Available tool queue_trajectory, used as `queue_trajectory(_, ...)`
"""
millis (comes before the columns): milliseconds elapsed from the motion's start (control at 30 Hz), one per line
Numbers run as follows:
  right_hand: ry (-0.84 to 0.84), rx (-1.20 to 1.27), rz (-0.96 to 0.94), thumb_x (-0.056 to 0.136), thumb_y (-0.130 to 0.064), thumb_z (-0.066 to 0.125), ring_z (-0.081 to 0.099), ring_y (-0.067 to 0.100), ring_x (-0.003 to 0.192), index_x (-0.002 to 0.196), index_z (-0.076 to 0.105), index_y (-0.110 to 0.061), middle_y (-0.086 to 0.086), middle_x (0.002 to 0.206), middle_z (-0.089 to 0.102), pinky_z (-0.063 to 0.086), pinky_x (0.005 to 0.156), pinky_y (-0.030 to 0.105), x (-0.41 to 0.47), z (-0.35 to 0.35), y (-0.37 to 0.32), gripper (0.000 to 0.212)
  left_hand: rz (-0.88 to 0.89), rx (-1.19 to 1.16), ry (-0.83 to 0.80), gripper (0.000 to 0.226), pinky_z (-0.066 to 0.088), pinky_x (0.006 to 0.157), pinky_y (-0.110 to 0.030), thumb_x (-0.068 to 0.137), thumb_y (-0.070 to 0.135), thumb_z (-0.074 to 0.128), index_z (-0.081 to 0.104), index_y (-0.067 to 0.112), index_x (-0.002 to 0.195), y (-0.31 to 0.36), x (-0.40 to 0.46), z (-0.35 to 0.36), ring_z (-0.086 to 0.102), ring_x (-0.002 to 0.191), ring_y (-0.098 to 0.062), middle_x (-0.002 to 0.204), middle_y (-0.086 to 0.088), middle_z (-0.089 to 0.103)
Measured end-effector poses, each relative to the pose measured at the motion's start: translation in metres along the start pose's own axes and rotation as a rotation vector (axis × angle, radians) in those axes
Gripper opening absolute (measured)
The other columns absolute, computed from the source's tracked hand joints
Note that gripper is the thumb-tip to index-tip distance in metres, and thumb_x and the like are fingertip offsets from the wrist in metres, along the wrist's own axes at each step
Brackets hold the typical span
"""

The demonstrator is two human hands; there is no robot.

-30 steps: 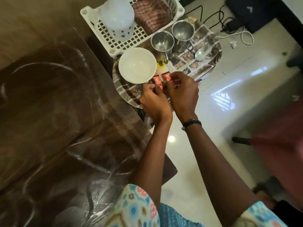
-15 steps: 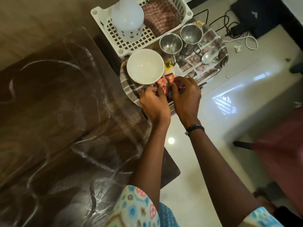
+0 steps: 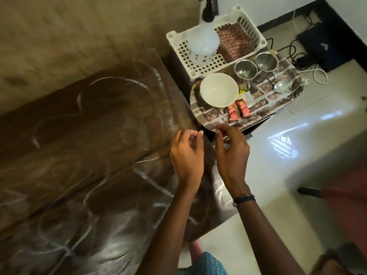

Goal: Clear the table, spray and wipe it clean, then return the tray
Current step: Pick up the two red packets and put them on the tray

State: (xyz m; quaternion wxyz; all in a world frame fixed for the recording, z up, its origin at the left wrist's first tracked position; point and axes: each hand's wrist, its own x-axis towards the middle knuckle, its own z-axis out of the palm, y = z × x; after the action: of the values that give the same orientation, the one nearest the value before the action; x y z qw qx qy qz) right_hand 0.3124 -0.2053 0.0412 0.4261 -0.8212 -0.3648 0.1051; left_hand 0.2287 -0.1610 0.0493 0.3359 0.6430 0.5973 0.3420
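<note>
**Hands loose at the table edge, tray set on the stand beside it**

We see two red sachets on the tray, side by side just below the white bowl. Each carries a round emblem and some print, but the lettering is too small and soft for us to read. A yellow scrap with dark marks peeks out beside the bowl; we cannot read that either.

The tray has a brick-pattern surface and sits on a dark stand at the far right end of the table. Our right hand covers its near rim. Two steel cups stand at its far side, and a steel spoon lies across it. Behind it, a white basket holds a pale spray bottle, whose dark top is cut off by the frame, and a checked cloth.

Our left hand hangs over the table's right edge with fingers curled loosely, gripping nothing. The right hand, its wrist wearing a dark bracelet, is likewise half-curled and empty, thumb and forefinger near each other.

The tabletop is brown under a clear, creased plastic sheet, and its whole left stretch lies bare. To the right of the table is glossy pale floor, with cables near the wall. Much of the picture is blurred.
</note>
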Motion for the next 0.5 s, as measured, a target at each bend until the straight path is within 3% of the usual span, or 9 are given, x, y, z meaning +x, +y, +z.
queue_trajectory(167, -0.085, 0.023, -0.026, 0.093, -0.015, 0.056, 0.062, 0.02, 0.092, 0.11, 0.065, -0.018, 0.0, 0.108, 0.065, 0.056, 0.075, 0.044, -0.036, 0.028, -0.026, 0.02, -0.035, -0.002, -0.021, 0.012, 0.046, 0.063, -0.02, 0.088, 0.022, 0.066, 0.066, 0.013, 0.082, -0.034, 0.002, -0.063, 0.058, 0.07, -0.011, 0.082, 0.004, 0.061)
queue_trajectory(267, -0.118, 0.016, -0.08, 0.094, -0.016, 0.055, 0.062, 0.022, 0.093, 0.111, 0.065, -0.017, 0.0, 0.107, 0.065, 0.056, 0.075, 0.045, -0.053, 0.045, -0.049, 0.02, -0.054, -0.024, -0.024, 0.011, 0.046, 0.064, -0.019, 0.087, 0.023, 0.066, 0.066, 0.014, 0.081, -0.056, 0.011, -0.105, 0.058, 0.07, -0.008, 0.083, 0.004, 0.063)
queue_trajectory(500, -0.062, -0.056, -0.149, 0.092, -0.013, 0.056, 0.062, 0.019, 0.085, 0.109, 0.067, -0.015, 0.003, 0.104, 0.066, 0.055, 0.074, 0.041, -0.049, 0.058, -0.096, 0.02, 0.024, -0.1, -0.105, 0.009, 0.039, 0.061, -0.005, 0.087, 0.019, 0.066, 0.064, 0.019, 0.079, -0.077, 0.05, -0.174, 0.056, 0.068, -0.001, 0.081, 0.005, 0.062)
